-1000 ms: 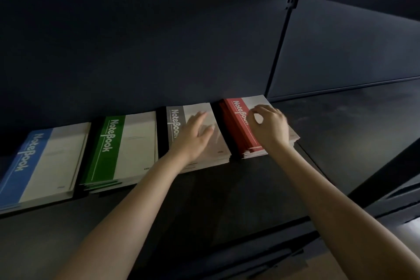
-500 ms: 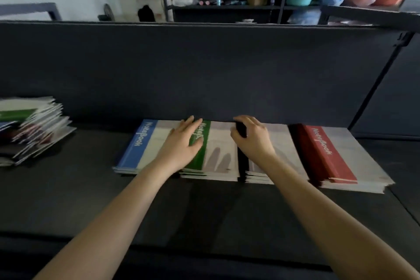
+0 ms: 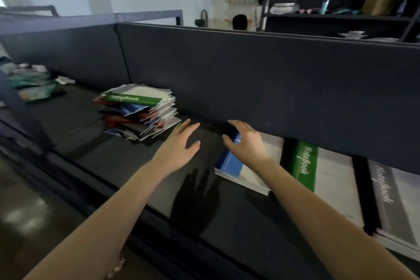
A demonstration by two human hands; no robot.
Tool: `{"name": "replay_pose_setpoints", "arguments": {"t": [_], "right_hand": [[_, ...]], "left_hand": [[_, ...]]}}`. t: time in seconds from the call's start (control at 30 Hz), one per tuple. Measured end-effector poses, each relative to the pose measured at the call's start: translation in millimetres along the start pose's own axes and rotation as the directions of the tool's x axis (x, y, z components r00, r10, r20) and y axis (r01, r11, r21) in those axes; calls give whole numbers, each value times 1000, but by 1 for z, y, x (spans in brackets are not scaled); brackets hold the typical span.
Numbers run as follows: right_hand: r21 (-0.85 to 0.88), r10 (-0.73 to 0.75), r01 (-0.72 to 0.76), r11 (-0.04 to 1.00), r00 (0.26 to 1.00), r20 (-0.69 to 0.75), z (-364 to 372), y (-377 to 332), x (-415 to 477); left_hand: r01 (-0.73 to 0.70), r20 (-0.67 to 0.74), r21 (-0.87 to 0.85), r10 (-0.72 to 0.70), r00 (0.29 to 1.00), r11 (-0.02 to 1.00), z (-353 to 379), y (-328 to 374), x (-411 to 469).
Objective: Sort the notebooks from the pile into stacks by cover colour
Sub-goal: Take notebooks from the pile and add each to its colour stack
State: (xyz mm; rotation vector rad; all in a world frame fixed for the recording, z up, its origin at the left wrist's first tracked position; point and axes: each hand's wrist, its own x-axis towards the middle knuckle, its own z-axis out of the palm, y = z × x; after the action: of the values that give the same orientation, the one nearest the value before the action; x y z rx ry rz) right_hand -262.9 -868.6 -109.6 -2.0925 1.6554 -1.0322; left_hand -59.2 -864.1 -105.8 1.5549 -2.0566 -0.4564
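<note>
Notebook pile point(image 3: 139, 114) lies along the bench's point(image 3: 118, 157) back edge, left of your spread, empty left hand point(image 3: 179, 146); your empty right hand point(image 3: 246, 143) curves over the blue stack point(image 3: 229, 162).

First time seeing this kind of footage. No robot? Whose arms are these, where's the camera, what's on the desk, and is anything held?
There is no robot here. A person works with bare hands, and the single camera sits on their head looking forward and down, so the arms come in from the bottom edge. On the dark desk, against the partition, a messy pile of mixed notebooks sits at the left with a green one on top. To its right lie the sorted ones: a blue stack, a green stack and a grey stack. The left hand hovers open above bare desk between the pile and the blue stack. The right hand is over the blue stack's far corner with its fingers loosely bent, and whether it touches is unclear. Neither hand holds anything.
</note>
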Motion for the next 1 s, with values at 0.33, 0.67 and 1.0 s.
{"name": "replay_pose_setpoints", "arguments": {"t": [0.33,0.67,1.0], "right_hand": [[41,-92,87,995,987,131,85,-64,67],[20,-165,164,986,976,144,147,-119,130],[-140,-123,155,978,970,211,207,-145,178]], "left_hand": [[68,-105,-20,-70,992,997,-63,-93,13],[173,-133,-18,-174,976,985,-109,-171,20],[163,-153,-53,-169,974,985,-146,-232,41]]}}
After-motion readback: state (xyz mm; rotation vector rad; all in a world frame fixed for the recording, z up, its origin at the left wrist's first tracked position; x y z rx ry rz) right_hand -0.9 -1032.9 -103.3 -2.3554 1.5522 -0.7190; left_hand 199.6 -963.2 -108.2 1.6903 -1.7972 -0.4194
